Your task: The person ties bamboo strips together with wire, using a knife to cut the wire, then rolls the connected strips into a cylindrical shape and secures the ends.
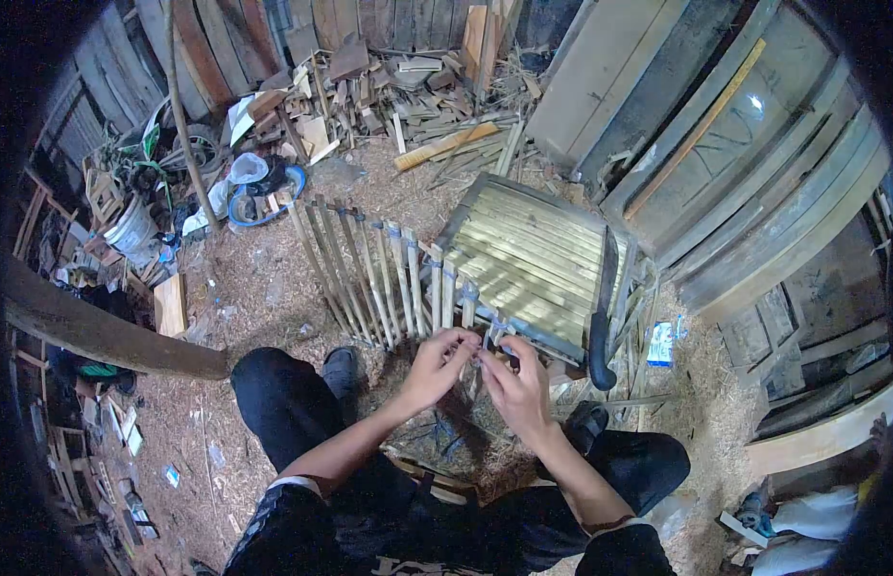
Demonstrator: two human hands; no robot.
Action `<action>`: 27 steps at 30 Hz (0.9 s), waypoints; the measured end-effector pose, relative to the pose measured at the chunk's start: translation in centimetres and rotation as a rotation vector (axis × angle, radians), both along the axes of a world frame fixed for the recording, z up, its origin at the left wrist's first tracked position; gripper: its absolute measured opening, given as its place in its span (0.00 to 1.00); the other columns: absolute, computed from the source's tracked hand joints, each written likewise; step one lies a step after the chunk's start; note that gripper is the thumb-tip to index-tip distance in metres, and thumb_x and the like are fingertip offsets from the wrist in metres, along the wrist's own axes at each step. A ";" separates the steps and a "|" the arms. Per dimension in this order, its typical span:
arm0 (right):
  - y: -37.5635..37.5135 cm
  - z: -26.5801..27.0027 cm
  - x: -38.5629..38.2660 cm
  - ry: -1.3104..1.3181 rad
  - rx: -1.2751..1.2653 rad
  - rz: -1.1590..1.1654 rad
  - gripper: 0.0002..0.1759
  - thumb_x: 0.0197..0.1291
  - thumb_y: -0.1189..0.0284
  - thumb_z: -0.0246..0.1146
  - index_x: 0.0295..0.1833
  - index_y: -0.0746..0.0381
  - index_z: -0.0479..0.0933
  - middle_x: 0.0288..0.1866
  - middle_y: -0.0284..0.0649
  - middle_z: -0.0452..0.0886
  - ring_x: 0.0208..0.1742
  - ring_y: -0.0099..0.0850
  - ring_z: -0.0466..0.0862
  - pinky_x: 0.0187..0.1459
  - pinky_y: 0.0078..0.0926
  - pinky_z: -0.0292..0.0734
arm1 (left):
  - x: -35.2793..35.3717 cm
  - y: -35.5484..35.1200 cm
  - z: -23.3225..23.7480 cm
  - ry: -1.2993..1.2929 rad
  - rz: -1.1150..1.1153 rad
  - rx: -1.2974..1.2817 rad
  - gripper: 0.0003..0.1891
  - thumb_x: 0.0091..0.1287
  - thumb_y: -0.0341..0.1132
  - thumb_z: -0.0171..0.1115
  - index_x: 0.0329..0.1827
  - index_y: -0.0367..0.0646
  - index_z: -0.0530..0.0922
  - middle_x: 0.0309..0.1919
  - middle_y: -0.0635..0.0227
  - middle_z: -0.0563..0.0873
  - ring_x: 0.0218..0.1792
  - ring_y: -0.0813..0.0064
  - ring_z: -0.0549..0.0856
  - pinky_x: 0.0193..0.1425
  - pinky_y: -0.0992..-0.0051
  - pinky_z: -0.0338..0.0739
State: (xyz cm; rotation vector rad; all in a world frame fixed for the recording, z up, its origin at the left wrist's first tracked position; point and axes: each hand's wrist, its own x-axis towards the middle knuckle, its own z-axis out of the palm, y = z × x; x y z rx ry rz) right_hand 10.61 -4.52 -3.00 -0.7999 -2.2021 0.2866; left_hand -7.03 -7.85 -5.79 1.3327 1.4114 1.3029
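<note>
A row of thin wooden slats [384, 274] stands upright in front of me, bound near the tops by a dark bluish binding strip [482, 312]. At the right end of the row, my left hand [439, 370] is closed, its thumb and fingers pinched together at the strip. My right hand [519, 389] meets it there, also closed, with its fingertips on the strip. The fingers partly hide the knot or loop between them. Just beyond my hands is a low slatted wooden bench [528, 254]. On its right edge lies a large knife with a dark curved handle [598, 350].
Wood scraps [389, 101] are heaped at the back wall. A blue basin [264, 200] and a white bucket [134, 232] stand left, near a wooden beam [110, 331]. Large boards [725, 115] lean at right. A blue-white packet [661, 344] lies on the shavings-covered floor.
</note>
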 end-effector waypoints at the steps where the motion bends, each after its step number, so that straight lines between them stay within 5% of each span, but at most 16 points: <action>1: 0.0 0.0 -0.1 0.027 0.017 -0.002 0.19 0.52 0.76 0.75 0.52 0.59 0.86 0.54 0.47 0.78 0.48 0.46 0.83 0.45 0.41 0.81 | -0.4 0.0 0.6 0.001 -0.001 0.000 0.12 0.76 0.36 0.59 0.54 0.38 0.83 0.46 0.61 0.88 0.47 0.70 0.84 0.53 0.72 0.75; 4: -0.1 0.0 -0.2 -0.002 0.160 -0.084 0.19 0.47 0.76 0.78 0.48 0.55 0.87 0.56 0.46 0.76 0.47 0.41 0.82 0.42 0.35 0.80 | -2.2 0.3 3.1 0.458 0.168 0.208 0.09 0.71 0.33 0.62 0.50 0.39 0.83 0.45 0.56 0.87 0.54 0.54 0.82 0.63 0.59 0.71; 8: 1.0 1.0 -1.5 0.079 0.211 -0.143 0.18 0.44 0.74 0.79 0.45 0.52 0.88 0.58 0.45 0.76 0.47 0.40 0.81 0.41 0.35 0.77 | -7.0 2.3 4.3 0.814 0.297 0.329 0.20 0.68 0.31 0.63 0.64 0.43 0.78 0.61 0.54 0.81 0.66 0.52 0.76 0.71 0.55 0.67; 9: 1.4 1.4 -1.5 0.042 0.238 -0.145 0.17 0.44 0.73 0.79 0.44 0.52 0.89 0.59 0.45 0.75 0.48 0.40 0.80 0.43 0.37 0.77 | -8.0 2.8 4.6 0.846 0.253 0.251 0.27 0.68 0.31 0.63 0.72 0.45 0.72 0.73 0.54 0.71 0.74 0.51 0.69 0.75 0.51 0.63; 12: 1.9 1.4 -2.1 -0.003 0.250 -0.158 0.15 0.45 0.71 0.79 0.42 0.49 0.89 0.62 0.43 0.75 0.51 0.42 0.77 0.50 0.39 0.73 | -9.8 4.8 5.0 0.933 0.196 0.236 0.34 0.66 0.28 0.64 0.77 0.47 0.66 0.79 0.53 0.63 0.79 0.48 0.61 0.79 0.51 0.57; 16: 2.5 1.6 -2.8 -0.097 0.300 -0.199 0.12 0.48 0.68 0.78 0.41 0.45 0.89 0.63 0.38 0.75 0.55 0.40 0.73 0.56 0.38 0.66 | -11.6 7.2 4.2 1.044 0.161 0.136 0.33 0.70 0.35 0.66 0.78 0.55 0.65 0.82 0.59 0.58 0.82 0.53 0.57 0.79 0.40 0.49; 20: 2.2 0.9 -2.9 -0.096 0.336 -0.168 0.11 0.47 0.68 0.78 0.39 0.45 0.88 0.64 0.35 0.75 0.55 0.40 0.72 0.56 0.39 0.65 | -12.2 7.9 4.0 1.002 0.160 0.232 0.23 0.70 0.36 0.66 0.67 0.53 0.75 0.67 0.62 0.77 0.76 0.58 0.68 0.74 0.42 0.53; 21: 2.3 0.8 -2.9 -0.093 0.355 -0.172 0.12 0.46 0.67 0.78 0.38 0.44 0.88 0.63 0.35 0.76 0.55 0.40 0.71 0.57 0.39 0.65 | -11.9 7.8 4.4 0.982 0.179 0.321 0.19 0.68 0.34 0.67 0.62 0.51 0.78 0.55 0.65 0.82 0.68 0.58 0.75 0.72 0.45 0.55; 27: 2.2 1.3 -2.5 -0.128 0.457 -0.214 0.13 0.47 0.66 0.78 0.41 0.45 0.88 0.63 0.33 0.78 0.54 0.40 0.71 0.57 0.40 0.66 | -10.9 6.8 5.6 0.965 0.190 0.348 0.19 0.64 0.32 0.69 0.59 0.49 0.80 0.47 0.65 0.83 0.58 0.61 0.79 0.73 0.50 0.58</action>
